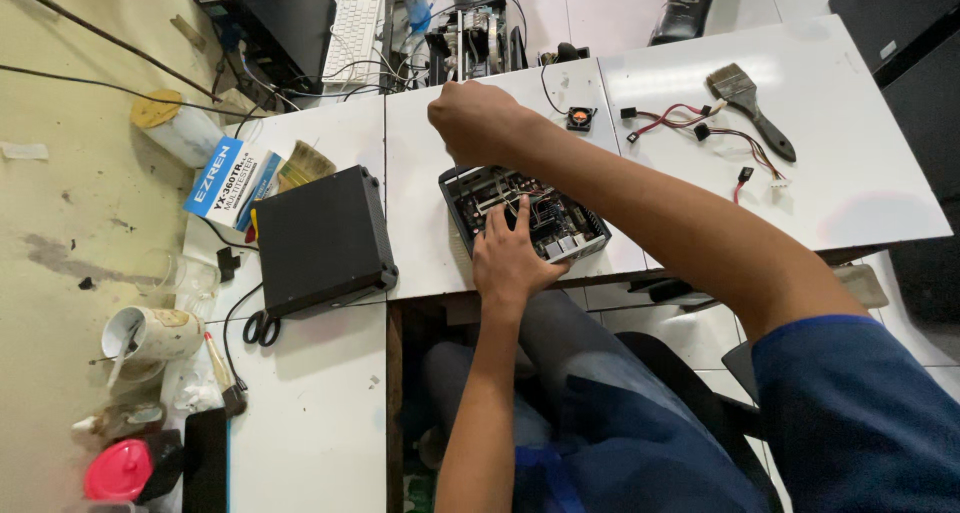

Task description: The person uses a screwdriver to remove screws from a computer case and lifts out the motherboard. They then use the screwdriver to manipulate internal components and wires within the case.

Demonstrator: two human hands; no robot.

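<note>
A small open computer case (588, 235) with circuit boards and wires inside sits on the white table (420, 173) near its front edge. My left hand (508, 258) rests on the case with fingers spread on the board. My right hand (478, 121) is a closed fist just above the case's far edge; whether it holds anything is hidden. A black cover box (320, 238) lies to the left of the case.
A small fan (579, 119), loose red and black cables (690, 123) and a paintbrush (750, 103) lie at the right. Scissors (262, 327), a blue and white box (228, 181), a cup (150, 335) and a keyboard (355, 23) sit at the left and back.
</note>
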